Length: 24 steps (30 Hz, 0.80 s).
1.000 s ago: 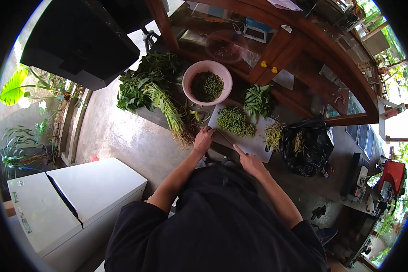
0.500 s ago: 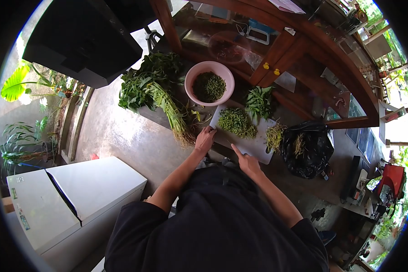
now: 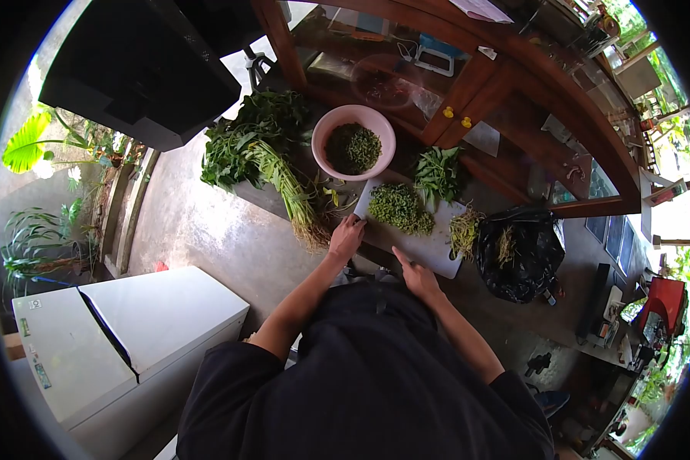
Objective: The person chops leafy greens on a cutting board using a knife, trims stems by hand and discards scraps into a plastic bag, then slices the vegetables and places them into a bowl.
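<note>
A white cutting board (image 3: 425, 247) lies at an angle in front of me, with a pile of chopped green stems (image 3: 401, 208) on its far half. My left hand (image 3: 348, 236) is closed at the board's left corner, its fingertips pinching the edge. At the near edge is my right hand (image 3: 416, 274), index finger stretched forward over the board and the other fingers curled; what they hold, if anything, is hidden. Beyond the board stands a pink bowl (image 3: 320, 157) partly filled with chopped greens (image 3: 353, 148). A bundle of long-stemmed leafy greens (image 3: 285, 180), roots toward me, lies left of my left hand.
A leafy bunch (image 3: 437, 172) lies past the board, and trimmed roots (image 3: 464, 232) sit at its right end. A black plastic bag (image 3: 519, 257) holds more scraps. The wooden glass cabinet (image 3: 506, 84) rises behind. A white refrigerator (image 3: 169, 314) stands at lower left.
My right hand has shifted very slightly down on the near edge of the board. The left hand and the greens look the same.
</note>
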Tool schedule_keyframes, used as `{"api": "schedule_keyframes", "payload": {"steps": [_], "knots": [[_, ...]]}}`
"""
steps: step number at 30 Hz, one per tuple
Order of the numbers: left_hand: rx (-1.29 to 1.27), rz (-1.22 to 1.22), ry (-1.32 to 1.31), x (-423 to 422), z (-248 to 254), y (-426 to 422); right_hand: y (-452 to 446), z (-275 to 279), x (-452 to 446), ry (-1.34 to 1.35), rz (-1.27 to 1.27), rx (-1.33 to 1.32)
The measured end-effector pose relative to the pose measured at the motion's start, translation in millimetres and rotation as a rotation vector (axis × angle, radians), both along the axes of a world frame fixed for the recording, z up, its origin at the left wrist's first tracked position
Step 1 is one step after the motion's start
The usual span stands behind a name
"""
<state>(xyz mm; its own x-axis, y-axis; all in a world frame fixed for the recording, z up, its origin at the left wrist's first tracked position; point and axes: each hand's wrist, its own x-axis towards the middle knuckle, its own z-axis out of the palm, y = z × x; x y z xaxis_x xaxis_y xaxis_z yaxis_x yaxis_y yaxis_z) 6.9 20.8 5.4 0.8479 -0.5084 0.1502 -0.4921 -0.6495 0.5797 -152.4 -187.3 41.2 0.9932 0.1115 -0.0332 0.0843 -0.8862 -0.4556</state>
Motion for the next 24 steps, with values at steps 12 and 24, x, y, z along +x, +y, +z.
{"api": "schedule_keyframes", "payload": {"steps": [12,24], "knots": [[0.012,-0.003,0.061,1,-6,0,-2,30,1,0.194,-0.031,-0.059],[-0.025,0.020,0.079,2,0,-2,-8,62,0,0.206,0.034,-0.002]]}}
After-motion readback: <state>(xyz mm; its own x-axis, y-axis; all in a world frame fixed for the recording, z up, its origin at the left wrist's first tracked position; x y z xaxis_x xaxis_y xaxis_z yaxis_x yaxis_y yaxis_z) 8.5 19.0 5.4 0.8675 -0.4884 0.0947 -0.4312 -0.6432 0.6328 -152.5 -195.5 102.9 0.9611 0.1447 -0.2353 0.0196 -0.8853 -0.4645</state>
